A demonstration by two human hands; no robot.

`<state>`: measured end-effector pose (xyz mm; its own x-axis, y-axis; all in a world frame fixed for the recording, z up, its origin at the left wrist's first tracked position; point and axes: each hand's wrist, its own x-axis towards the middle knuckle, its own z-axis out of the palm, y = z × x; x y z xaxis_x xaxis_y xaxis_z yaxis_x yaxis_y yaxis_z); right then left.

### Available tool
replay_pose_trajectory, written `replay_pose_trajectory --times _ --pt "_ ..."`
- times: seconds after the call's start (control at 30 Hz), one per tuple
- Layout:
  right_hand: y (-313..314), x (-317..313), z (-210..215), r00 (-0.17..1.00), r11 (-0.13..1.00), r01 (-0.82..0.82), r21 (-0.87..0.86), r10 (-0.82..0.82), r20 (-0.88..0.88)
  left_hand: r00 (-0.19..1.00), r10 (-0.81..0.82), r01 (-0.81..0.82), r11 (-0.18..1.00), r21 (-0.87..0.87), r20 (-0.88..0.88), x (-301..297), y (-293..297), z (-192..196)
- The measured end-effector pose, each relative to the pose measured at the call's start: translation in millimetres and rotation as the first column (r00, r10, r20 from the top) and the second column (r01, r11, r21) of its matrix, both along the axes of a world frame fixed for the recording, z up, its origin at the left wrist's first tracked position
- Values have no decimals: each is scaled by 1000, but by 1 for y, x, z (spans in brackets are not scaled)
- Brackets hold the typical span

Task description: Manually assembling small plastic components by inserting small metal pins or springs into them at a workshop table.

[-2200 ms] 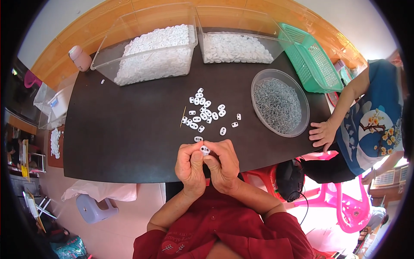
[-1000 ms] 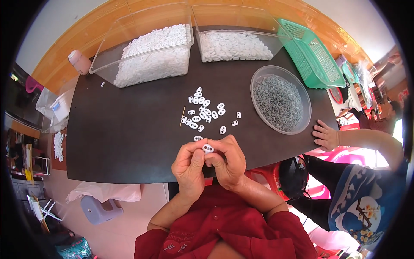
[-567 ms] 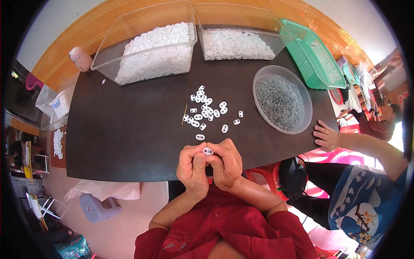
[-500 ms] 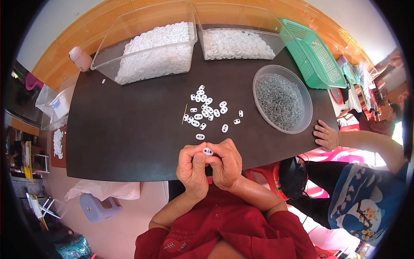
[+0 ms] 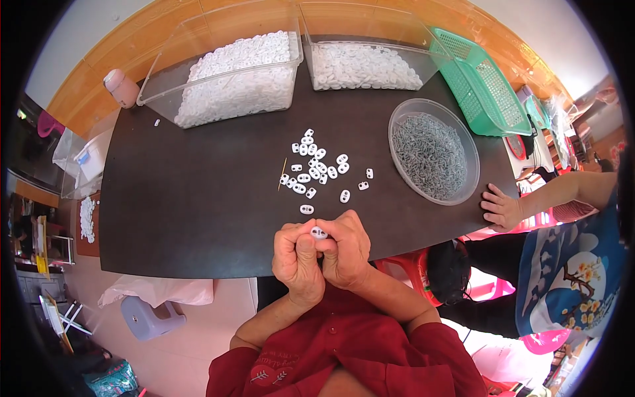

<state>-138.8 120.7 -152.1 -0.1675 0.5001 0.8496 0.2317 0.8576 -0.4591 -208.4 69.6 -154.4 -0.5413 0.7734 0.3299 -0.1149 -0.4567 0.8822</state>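
Note:
Close to the table's near edge, a small white two-hole cord lock (image 5: 319, 232) is pinched between my two hands. My left hand (image 5: 296, 261) grips its left side with thumb and fingers closed. From the other side, my right hand (image 5: 345, 251) presses on it the same way. The fingers partly cover the piece. Just beyond my hands lies a single white cord lock (image 5: 307, 210), and farther off several more cord locks (image 5: 320, 169) are scattered on the dark table (image 5: 192, 198). Left of them lies a thin yellowish stick (image 5: 284, 171).
Two clear bins, one left (image 5: 228, 81) and one right (image 5: 364, 46), hold white plastic parts at the back. A round tub (image 5: 471, 165) of small grey spring-like pieces stands right, near a green basket (image 5: 473, 83). Another person's hand (image 5: 503, 208) rests on the right edge.
My hands stay in nearly the same place, still pinching the cord lock. The person at the right has shifted their body and arm slightly; their hand remains on the table edge.

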Motion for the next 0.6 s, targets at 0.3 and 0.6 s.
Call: replay_pose_trajectory --times 0.3,0.6 --pt "5 -2 -8 999 1000 -8 -13 9 31 999 35 -37 998 -55 -40 -2 5 -4" --pt "41 35 61 982 991 8 -131 17 186 1000 4 -4 995 -100 -4 -24 -1 18"
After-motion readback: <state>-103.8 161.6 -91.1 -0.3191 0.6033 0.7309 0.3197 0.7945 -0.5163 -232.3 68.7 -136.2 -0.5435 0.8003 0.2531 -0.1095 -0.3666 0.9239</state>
